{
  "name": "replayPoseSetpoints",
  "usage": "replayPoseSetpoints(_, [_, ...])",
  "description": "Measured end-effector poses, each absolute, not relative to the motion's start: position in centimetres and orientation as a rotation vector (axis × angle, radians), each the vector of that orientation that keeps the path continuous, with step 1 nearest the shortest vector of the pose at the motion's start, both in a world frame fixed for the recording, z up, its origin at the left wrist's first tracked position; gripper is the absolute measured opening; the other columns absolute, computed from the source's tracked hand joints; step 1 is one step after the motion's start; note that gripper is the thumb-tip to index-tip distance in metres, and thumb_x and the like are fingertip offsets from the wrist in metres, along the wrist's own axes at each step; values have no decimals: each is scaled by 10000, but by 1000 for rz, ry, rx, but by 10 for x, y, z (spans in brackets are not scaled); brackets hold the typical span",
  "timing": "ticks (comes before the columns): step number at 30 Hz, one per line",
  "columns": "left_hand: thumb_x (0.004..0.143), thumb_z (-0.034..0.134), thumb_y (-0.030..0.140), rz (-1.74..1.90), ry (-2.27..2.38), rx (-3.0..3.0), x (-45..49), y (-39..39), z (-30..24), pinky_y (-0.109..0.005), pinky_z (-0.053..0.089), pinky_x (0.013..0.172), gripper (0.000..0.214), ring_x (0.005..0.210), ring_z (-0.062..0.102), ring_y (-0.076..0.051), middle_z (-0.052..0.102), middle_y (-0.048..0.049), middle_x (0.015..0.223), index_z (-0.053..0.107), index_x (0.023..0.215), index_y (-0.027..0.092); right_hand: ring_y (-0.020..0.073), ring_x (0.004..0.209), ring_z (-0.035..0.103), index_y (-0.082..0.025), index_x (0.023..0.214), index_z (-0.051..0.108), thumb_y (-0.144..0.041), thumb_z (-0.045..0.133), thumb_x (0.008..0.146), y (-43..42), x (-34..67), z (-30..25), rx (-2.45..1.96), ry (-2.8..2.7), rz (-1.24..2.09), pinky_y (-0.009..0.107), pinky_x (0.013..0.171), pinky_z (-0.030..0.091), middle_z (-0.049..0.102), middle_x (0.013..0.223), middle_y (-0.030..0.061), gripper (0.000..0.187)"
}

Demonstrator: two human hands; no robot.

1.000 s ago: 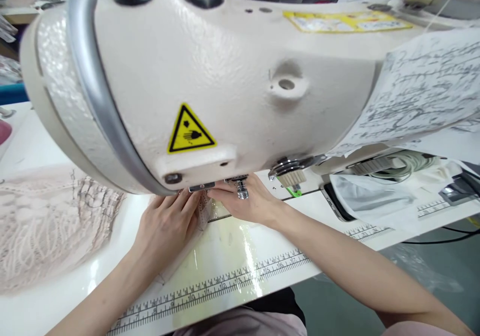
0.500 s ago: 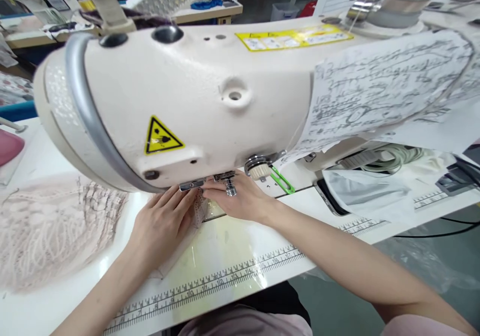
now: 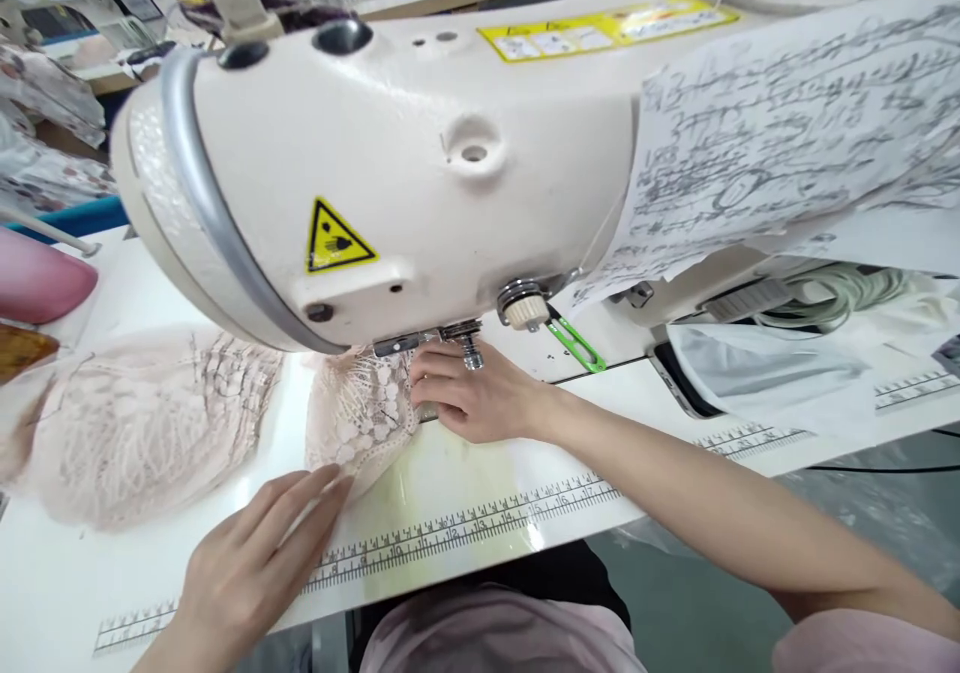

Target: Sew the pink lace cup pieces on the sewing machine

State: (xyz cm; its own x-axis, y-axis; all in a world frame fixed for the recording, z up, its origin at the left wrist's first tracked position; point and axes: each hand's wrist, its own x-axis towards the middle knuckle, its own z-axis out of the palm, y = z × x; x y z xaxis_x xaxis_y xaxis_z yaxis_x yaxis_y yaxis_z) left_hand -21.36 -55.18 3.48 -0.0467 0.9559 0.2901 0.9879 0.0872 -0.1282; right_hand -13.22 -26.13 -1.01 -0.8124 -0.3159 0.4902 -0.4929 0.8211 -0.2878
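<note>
The lace piece [image 3: 358, 415] lies partly under the sewing machine [image 3: 412, 173], near the front edge of the desk [image 3: 480, 468]. Left hand [image 3: 240, 568] — fingers stretched together — touches its near edge; right hand [image 3: 480, 393] curls beside it. Whether either clamps it, I cannot tell.

Tabletop [image 3: 442, 468] between left hand [image 3: 251, 563] and right forearm [image 3: 675, 488] is passable; sewing machine [image 3: 420, 173] overhangs beyond.

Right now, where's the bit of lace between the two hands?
In the head view, the lace lies left of centre, below the sewing machine, with the left hand at its lower edge and the right hand at its right edge.
</note>
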Motion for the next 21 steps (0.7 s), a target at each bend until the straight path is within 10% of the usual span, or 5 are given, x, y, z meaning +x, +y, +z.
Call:
replayPoseSetpoints(9, [974,493,335,-177,-2112,-1996,-234,-494,69,-293,488,653,259,793,649,-186,683,-75,922,563,1097,117,154,967,515,-206,830,616,-168,509,953,-262,-133,-9,638,-2469,508,327,856,361,652,905,-8,168])
replayPoseSetpoints(21, [877,524,39,-121,-1753,-1987,-248,-455,40,-306,355,610,190,572,423,-139,485,33,579,627,802,179,134,826,556,-195,964,612,-145,540,895,-271,-130,-7,382,-2496,367,285,658,419,650,1050,11,111])
